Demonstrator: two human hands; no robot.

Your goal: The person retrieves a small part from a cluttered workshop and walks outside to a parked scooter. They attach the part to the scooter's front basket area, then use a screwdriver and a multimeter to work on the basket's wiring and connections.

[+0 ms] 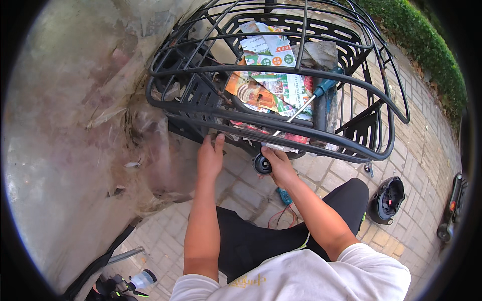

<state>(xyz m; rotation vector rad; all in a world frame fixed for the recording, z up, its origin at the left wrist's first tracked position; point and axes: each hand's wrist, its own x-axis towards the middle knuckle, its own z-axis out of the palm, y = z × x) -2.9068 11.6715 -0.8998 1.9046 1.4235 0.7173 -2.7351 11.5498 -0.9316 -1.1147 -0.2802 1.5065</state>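
My right hand (281, 168) is closed round a black round part with ringed edges and a hollow centre (262, 164), just below the front rim of a black metal basket (271, 131). To its left, my left hand (210, 155) reaches up under the basket's lower edge. Its thumb and forefinger come together there; whatever they pinch is hidden. Inside the basket lie printed paper sheets (266, 47), and a screwdriver with a teal handle (329, 83) slants across them. Beside it rests a dark cylinder (320, 113).
A clouded plastic sheet (75, 125) fills the left side. Below my right hand, a teal device (285, 195) with red and black wires lies on the paving (246, 193). Right of my knee sit a black helmet-like shell (388, 200) and a small metal tool (369, 169). A hedge (427, 45) runs behind.
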